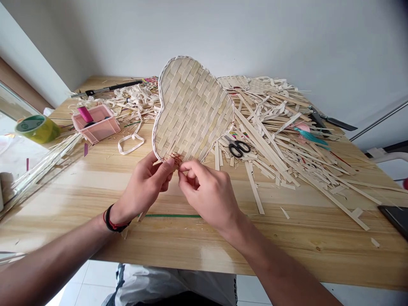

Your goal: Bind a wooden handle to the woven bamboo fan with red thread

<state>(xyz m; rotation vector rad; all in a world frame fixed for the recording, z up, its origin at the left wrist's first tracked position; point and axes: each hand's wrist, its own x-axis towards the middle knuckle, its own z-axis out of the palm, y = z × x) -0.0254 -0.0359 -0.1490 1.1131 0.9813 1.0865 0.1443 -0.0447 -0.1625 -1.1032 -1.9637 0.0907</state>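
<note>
A woven fan [194,106] of pale flat strips, edged with white braid, stands raised over the table in front of me. My left hand [151,176] grips its lower end, thumb on the near face. Reddish-brown thread [176,160] crosses the weave at that end, beside the left thumb. My right hand [207,187] is closed in a pinch at the same spot, with fingertips against the thread. What exactly lies between those fingertips is too small to make out.
Black-handled scissors [239,148] lie right of the fan among many loose strips [264,140]. A pink basket [97,123], a roll of tape [37,128] and a white loop of ribbon [131,143] are on the left. A dark flat object [397,216] sits at the right edge.
</note>
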